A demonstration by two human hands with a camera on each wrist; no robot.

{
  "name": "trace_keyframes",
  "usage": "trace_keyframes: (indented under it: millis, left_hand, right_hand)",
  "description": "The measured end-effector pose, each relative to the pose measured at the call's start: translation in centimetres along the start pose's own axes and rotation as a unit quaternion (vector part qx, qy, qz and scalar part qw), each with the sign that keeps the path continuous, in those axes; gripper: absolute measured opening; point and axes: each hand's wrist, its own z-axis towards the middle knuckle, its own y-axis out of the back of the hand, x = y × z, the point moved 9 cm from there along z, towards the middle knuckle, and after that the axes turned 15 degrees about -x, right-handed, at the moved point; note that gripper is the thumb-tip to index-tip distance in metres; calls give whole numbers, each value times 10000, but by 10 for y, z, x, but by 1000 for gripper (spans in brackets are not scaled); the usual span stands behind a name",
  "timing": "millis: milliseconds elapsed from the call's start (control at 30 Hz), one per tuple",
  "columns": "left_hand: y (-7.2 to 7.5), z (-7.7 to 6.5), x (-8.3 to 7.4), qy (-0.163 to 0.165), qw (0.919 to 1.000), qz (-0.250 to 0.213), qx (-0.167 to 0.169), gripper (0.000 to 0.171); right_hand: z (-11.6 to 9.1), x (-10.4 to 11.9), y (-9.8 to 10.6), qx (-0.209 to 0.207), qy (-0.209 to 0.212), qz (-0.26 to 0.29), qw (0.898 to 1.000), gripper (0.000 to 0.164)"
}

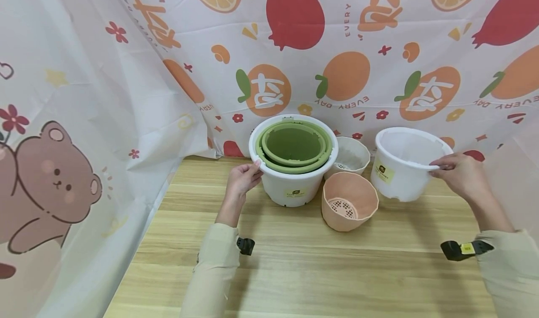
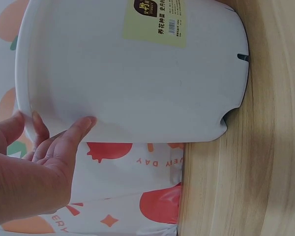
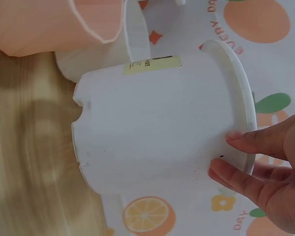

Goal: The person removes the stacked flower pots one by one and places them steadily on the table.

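My left hand [image 1: 242,182] grips the rim of a large white flowerpot [image 1: 280,187] from its left side, thumb at the lip and fingers against the outer wall. Nested inside that pot are two green pots [image 1: 293,145], one within the other. With my right hand [image 1: 461,175] I pinch the right rim of a second white flowerpot [image 1: 404,177], which looks tilted. Its wall fills the middle of the right wrist view, with notches along the base [image 3: 81,105]. Both white pots carry a yellow label [image 2: 157,22].
Between the white pots stand a peach pot [image 1: 349,196] with a perforated bottom and, behind it, a smaller off-white pot [image 1: 351,154]. The wooden table [image 1: 316,276] meets a fruit-printed cloth [image 1: 341,42] at the back. A bear-printed cloth [image 1: 63,177] hangs at the left.
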Motion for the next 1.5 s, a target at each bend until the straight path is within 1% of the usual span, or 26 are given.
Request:
trace_keyframes:
  millis: [233,400,533,667,767,967,1133,1367,1500]
  left_hand:
    - [0,-1,-1,12,10000,-7,-4,22]
    - [0,-2,-2,39,10000,-9,-11,22]
    - [0,0,-1,57,10000,11,-13,25]
    - [0,0,0,71,10000,30,-27,26]
    - [1,0,0,61,10000,58,-27,25]
    - [0,1,0,77,9999,59,-35,22]
    - [0,1,0,64,10000,-10,-9,24]
    - [0,0,0,39,10000,20,-30,25]
    - [1,0,0,40,10000,72,-49,24]
  right_hand:
    - [-6,-11,-14,235,-234,86,9994,19]
    - [-9,-17,-20,199,-245,37,9995,18]
    - [-11,-22,-26,288,-271,40,9992,20]
    - [-15,-29,-34,400,-398,13,9984,22]
    - [-17,-32,-37,344,-432,-11,9985,22]
    - [-18,-34,-40,134,-294,-1,9995,20]
    - [-18,-32,-41,0,-165,61,9998,19]
    - [-20,-34,-49,209,-346,162,9991,20]
    - [-20,-35,-52,230,-336,135,9991,20]
